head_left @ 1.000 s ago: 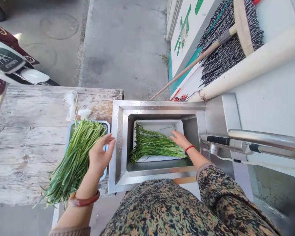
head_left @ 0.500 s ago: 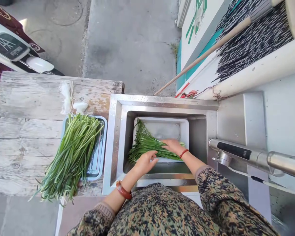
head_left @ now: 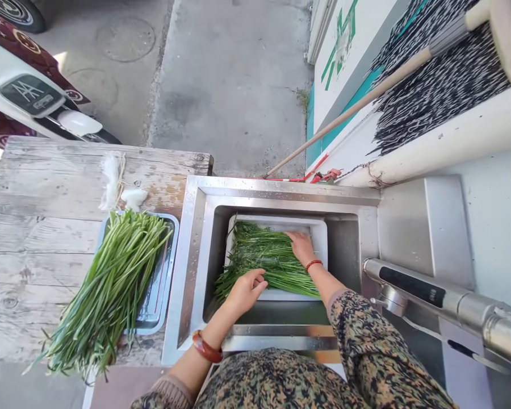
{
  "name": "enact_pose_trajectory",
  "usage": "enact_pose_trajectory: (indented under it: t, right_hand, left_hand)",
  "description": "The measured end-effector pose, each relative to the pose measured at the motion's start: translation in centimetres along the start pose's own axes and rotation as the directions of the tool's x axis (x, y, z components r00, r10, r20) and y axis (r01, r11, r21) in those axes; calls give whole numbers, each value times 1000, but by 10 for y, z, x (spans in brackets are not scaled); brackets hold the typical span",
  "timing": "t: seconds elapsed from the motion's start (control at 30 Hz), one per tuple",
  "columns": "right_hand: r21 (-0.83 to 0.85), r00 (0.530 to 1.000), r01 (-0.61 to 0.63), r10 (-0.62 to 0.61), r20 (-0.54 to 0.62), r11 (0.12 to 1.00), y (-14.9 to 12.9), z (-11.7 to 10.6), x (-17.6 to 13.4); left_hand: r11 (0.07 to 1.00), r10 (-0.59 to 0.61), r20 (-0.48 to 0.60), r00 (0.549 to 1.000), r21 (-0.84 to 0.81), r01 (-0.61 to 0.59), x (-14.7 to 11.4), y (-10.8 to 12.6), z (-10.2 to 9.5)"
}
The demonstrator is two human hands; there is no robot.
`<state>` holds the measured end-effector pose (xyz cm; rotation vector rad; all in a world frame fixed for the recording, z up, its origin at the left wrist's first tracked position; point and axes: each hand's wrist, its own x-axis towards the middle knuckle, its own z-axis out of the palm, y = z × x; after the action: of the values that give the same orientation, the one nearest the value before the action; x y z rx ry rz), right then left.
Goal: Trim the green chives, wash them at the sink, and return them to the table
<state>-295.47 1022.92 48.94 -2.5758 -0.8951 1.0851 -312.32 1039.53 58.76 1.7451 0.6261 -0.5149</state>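
Observation:
Long green garlic chives (head_left: 276,255) lie spread across a white tub (head_left: 320,233) inside the steel sink (head_left: 344,255). My right hand (head_left: 301,247) rests at their far right side, fingers stretched over the stalks; its fingertips touch or skim the greens. Above the near left part of the chives hovers my left hand (head_left: 246,288), loosely curled, thumb apart from the fingers and nothing visible in it. A second heap of chives (head_left: 114,278) fills a blue tray (head_left: 170,284) on the table to the left, its leaf ends hanging past the near edge.
The weathered wooden table (head_left: 34,238) adjoins the sink's left side and carries a white plastic bag (head_left: 111,179). At the right, a faucet (head_left: 434,289) reaches toward the basin. A mop (head_left: 366,99) leans beyond the sink, and a scooter (head_left: 34,94) stands far left.
The chives have spread from a narrow bunch across most of the tub. My right hand has moved away from me, toward the tub's far side. The left hand stays loosely curled nearby.

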Motion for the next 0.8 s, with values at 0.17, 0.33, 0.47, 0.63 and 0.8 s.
enact_pose_trajectory:
  t: [0.17, 0.33, 0.47, 0.63, 0.8]
  right_hand:
    - [46, 993, 84, -87, 74, 995, -3, 16, 0]
    - [76, 986, 164, -161, -45, 984, 16, -6, 16]
    - [189, 983, 185, -180, -40, 964, 45, -27, 24]
    - [89, 999, -18, 21, -40, 996, 42, -2, -2]
    - [81, 958, 160, -175, 229, 984, 24, 17, -15]
  left_hand:
    - [999, 1, -13, 1000, -46, -1, 13, -3, 1]
    - [999, 41, 9, 999, 3, -41, 33, -3, -5]
    - [985, 101, -43, 994, 144, -94, 54, -2, -14]
    - [836, 277, -46, 960, 505, -217, 85, 12, -13]
    - [623, 247, 213, 945, 712, -323, 118, 15, -1]
